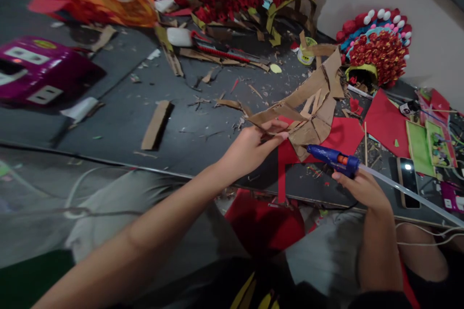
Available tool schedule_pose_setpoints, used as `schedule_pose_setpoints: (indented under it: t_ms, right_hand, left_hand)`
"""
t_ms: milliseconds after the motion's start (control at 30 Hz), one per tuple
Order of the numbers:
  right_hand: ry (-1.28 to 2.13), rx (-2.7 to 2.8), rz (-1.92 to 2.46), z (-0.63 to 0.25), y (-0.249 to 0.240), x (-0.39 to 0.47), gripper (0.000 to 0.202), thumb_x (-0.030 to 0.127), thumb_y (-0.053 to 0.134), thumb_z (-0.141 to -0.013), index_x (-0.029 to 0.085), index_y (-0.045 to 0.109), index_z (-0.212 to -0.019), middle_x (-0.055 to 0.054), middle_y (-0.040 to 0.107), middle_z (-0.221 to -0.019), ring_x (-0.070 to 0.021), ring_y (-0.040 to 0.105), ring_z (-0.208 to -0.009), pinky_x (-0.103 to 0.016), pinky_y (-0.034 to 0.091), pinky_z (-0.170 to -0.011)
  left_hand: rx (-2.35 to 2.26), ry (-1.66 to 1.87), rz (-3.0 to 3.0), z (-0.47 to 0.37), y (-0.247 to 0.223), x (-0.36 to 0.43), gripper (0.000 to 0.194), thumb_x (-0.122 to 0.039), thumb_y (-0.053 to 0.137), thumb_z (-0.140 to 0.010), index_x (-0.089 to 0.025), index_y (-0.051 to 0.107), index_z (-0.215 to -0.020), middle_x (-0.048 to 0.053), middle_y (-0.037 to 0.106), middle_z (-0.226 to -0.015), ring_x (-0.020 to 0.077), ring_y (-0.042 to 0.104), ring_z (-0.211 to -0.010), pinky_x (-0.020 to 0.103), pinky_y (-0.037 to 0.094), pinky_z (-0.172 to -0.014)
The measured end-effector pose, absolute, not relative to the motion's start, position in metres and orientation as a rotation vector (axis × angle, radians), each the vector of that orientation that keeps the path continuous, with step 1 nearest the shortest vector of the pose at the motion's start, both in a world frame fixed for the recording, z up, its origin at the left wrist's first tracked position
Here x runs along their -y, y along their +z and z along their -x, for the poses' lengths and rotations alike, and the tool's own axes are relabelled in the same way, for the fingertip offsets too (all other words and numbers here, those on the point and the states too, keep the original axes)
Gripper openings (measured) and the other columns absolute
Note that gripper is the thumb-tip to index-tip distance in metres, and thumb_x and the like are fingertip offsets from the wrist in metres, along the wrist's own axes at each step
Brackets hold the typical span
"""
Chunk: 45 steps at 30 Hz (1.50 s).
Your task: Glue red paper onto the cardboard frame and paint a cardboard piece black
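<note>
My left hand (255, 147) pinches the near edge of a cardboard frame (311, 128), built of bent brown strips joined to a flat folded piece. In my right hand (362, 188) is a blue hot glue gun (328, 155) with a long clear glue stick (406, 193) sticking out of its back. The gun's nozzle points left, at the lower edge of the cardboard; whether it touches cannot be made out. Red sheet material (342, 137) lies under the cardboard, with a narrow strip hanging over the table edge.
A purple power strip (47, 70), a cardboard strip (156, 125) and a red utility knife (224, 53) lie left and behind. Red ruffled decorations (380, 55) stand at the back. A phone (408, 181) rests at right, near another person's leg (424, 251). Scraps litter the dark table.
</note>
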State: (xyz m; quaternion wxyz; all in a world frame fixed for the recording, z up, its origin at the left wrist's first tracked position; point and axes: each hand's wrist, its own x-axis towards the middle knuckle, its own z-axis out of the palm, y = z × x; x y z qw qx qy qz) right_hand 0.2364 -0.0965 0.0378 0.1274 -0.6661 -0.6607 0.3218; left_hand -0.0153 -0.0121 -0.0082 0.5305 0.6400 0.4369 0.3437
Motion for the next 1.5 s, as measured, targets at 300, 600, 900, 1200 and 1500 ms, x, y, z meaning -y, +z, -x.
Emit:
schedule_pose_setpoints:
  t_ms: [300,600,900,1200,1500]
  right_hand:
    - [0.985,1.909,2.036,-0.239,0.042,0.096,0.041,0.062,0.053,-0.073,0.022,0.061,-0.070,0.000,0.061,-0.062,-0.0163,0.056,-0.061,-0.027,0.045,-0.058]
    - [0.951,1.947,2.096,-0.243,0.042,0.096,0.041,0.061,0.054,-0.072,0.022,0.054,-0.056,0.001,0.052,-0.052,-0.0135,0.046,-0.050,-0.027,0.039,-0.051]
    - [1.164,1.558,1.836,-0.253,0.026,0.100,0.039,0.052,0.054,-0.079,0.018,0.065,-0.093,-0.006,0.071,-0.086,-0.0118,0.057,-0.059,-0.026,0.046,-0.056]
    - [0.913,1.575,1.725,-0.225,0.012,0.096,0.039,0.057,0.054,-0.077,0.020,0.063,-0.087,-0.004,0.067,-0.076,-0.0167,0.061,-0.068,-0.030,0.049,-0.067]
    - [0.222,1.680,1.762,-0.204,-0.017,0.096,0.032,0.037,0.053,-0.078,0.024,0.058,-0.107,-0.007,0.067,-0.093,-0.0208,0.063,-0.082,-0.033,0.050,-0.075]
  left_hand:
    - [-1.055,0.812,-1.509,0.016,-0.006,0.012,0.036,-0.044,0.054,-0.083,-0.014,0.060,-0.102,0.009,0.068,-0.104,0.0219,0.064,-0.095,0.030,0.050,-0.081]
    - [-1.024,0.834,-1.488,0.014,-0.005,0.012,0.040,-0.046,0.054,-0.082,-0.015,0.062,-0.106,0.009,0.067,-0.108,0.0229,0.062,-0.100,0.032,0.049,-0.089]
    - [-1.439,0.654,-1.636,0.023,0.000,0.005,0.039,-0.055,0.054,-0.078,-0.018,0.063,-0.081,0.004,0.065,-0.068,0.0187,0.059,-0.062,0.027,0.039,-0.055]
    - [-1.508,0.244,-1.774,0.045,0.035,0.013,0.058,-0.061,0.047,-0.082,-0.017,0.052,-0.045,-0.002,0.046,-0.037,0.0070,0.038,-0.037,0.022,0.026,-0.045]
    - [-0.408,0.437,-0.894,-0.042,0.023,0.112,0.040,-0.043,0.072,-0.069,-0.015,0.064,-0.096,0.007,0.068,-0.092,0.0159,0.060,-0.087,0.027,0.045,-0.080]
